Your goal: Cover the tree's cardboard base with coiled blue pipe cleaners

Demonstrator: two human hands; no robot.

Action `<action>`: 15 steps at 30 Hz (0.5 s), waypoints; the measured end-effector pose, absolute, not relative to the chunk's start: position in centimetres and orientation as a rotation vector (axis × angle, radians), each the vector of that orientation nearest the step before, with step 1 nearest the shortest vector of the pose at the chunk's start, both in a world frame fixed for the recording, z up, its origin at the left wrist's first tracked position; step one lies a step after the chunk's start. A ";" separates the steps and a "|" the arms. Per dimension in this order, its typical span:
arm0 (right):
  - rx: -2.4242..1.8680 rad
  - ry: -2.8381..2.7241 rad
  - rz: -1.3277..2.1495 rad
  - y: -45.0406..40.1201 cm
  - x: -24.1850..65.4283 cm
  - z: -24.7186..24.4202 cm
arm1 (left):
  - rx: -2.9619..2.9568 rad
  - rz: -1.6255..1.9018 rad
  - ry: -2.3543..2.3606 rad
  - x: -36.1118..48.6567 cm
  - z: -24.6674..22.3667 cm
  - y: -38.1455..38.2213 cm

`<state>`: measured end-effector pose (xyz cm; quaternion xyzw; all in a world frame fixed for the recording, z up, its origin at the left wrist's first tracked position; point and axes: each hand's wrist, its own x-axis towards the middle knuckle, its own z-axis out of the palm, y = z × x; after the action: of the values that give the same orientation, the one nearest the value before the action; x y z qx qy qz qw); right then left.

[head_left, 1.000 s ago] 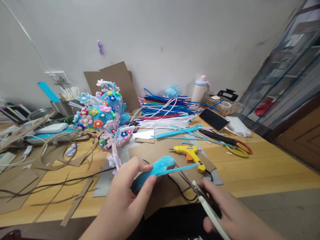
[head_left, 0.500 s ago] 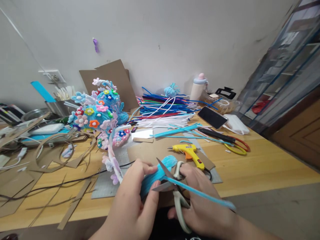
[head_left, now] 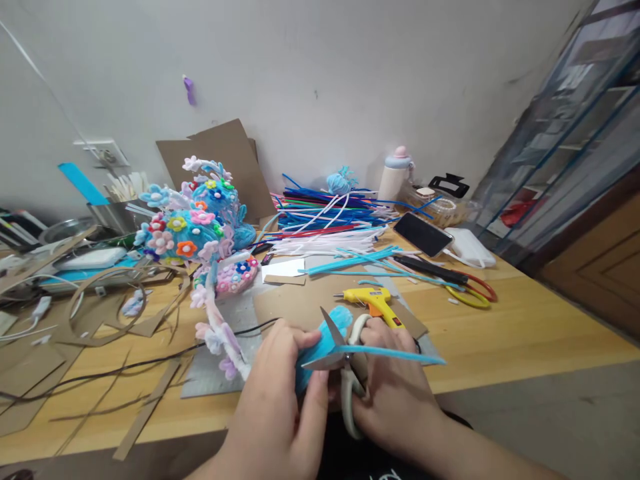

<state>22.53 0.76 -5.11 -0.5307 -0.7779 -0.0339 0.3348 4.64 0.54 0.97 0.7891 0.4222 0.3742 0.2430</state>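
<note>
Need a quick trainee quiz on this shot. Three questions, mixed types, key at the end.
1. What is the left hand holding?
2. True or false: the scissors in the right hand stand open.
3. Which colour is the glue gun? A) red B) yellow C) green

Key:
1. A fuzzy blue piece.
2. True; the blades are apart.
3. B.
</note>
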 end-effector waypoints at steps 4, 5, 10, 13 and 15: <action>-1.404 -2.019 -0.235 1.0 22.1 -5.9 | 2.188 1.034 1.222 4.9 1.2 0.6; -1.419 -2.019 -0.259 1.0 22.0 -6.2 | 2.186 1.025 1.241 5.0 1.2 0.6; -1.423 -2.026 -0.319 1.4 21.7 -6.9 | 2.173 0.990 1.314 5.2 1.4 0.8; -1.434 -2.045 -0.309 1.5 21.5 -6.8 | 2.196 0.982 1.346 5.3 1.3 0.9; -1.443 -2.051 -0.301 1.5 21.3 -6.7 | 2.213 0.997 1.361 5.3 1.2 0.9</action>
<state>21.32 1.54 -6.65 -0.5446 -0.7737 -0.1136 0.3031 5.31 0.89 1.17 0.7825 0.4812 0.3524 0.1787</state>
